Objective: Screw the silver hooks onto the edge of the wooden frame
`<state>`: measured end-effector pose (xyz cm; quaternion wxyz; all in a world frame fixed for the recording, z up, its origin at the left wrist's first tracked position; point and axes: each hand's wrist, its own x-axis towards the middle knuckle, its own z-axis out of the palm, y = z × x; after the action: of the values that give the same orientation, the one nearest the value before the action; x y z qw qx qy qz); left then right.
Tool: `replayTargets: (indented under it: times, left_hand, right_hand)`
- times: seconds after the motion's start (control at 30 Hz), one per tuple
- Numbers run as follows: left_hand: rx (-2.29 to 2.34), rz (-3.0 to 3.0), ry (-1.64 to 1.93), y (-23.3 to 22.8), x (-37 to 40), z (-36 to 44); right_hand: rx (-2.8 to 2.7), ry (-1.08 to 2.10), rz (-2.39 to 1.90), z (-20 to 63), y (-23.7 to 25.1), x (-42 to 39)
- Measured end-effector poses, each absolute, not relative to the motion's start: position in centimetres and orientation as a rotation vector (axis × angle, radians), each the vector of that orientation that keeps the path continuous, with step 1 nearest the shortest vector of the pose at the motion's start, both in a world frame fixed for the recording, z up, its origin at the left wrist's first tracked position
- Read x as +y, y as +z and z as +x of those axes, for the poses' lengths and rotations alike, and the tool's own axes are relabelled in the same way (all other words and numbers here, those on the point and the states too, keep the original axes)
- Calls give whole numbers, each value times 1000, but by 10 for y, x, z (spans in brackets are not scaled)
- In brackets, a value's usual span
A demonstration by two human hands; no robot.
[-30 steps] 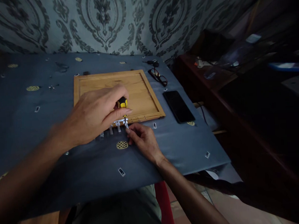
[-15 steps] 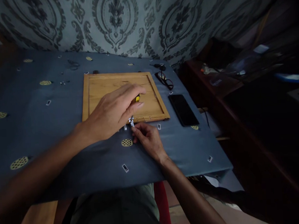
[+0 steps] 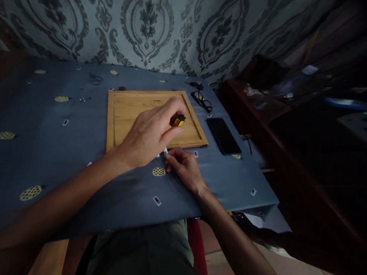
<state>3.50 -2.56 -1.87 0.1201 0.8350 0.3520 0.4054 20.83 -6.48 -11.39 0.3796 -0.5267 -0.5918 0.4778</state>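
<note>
My left hand (image 3: 152,129) is curled over the wooden panel, gripping a screwdriver (image 3: 180,120). Its black and yellow handle shows between thumb and fingers, while the rest is hidden behind the hand. At the panel's near edge, my right hand (image 3: 185,166) pinches a small shiny metal hinge (image 3: 165,151) between thumb and fingertips. Most of the hinge is covered, and I cannot tell whether the screwdriver tip touches it. The wooden panel (image 3: 123,100), with a raised frame around it, lies flat on the table. A few small holes show along its near rail.
Right of the panel lie a black phone (image 3: 224,136), eyeglasses (image 3: 202,101) and a dark key-like object (image 3: 196,85). Small metal pieces (image 3: 83,100) and scissors (image 3: 94,79) rest at the far left on the blue tablecloth (image 3: 79,147). A patterned curtain (image 3: 148,28) hangs behind.
My left hand has turned and shifted slightly, exposing more of the screwdriver handle and covering more of the hinge. The right hand keeps its pinch. The whole view has shifted a little.
</note>
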Motion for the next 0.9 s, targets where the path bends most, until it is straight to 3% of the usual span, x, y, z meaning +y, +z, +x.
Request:
replayTargets:
  times: [0.9]
  left_hand:
    - [936,2572,1007,-7,-18,34]
  right_hand:
    - [-1522,1208,-1375,206,-112,-65]
